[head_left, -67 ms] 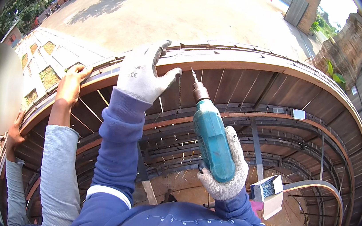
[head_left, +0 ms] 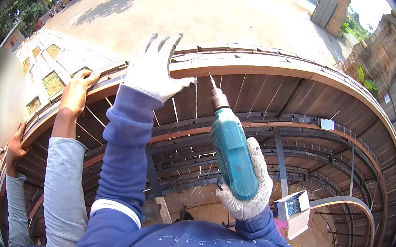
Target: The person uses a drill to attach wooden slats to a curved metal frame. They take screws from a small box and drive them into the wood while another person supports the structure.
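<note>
My right hand (head_left: 252,190), in a knitted glove, is wrapped round the body of a teal power drill (head_left: 235,152). The drill's bit points up and away, its tip just short of the curved wooden rail (head_left: 243,67). Over that rail, left of the bit, is my left hand (head_left: 152,72) in a pale glove. Its fingers are spread and stretched past the far edge, with the thumb on the near side. Whether the palm touches the rail cannot be made out. Dark upright boards (head_left: 269,95) line the inner side beneath the rail.
At the left, a co-worker's bare hands (head_left: 75,92) rest on the same rail. Below run curved metal tiers (head_left: 275,127) with uprights. An open cardboard box (head_left: 296,208) of small dark pieces sits lower right. A small white piece (head_left: 327,124) lies on a ledge.
My left hand has loosened, its fingers straightening out from a curl over the rail, and shifted slightly left. The drill and the co-worker's hands look almost unmoved.
</note>
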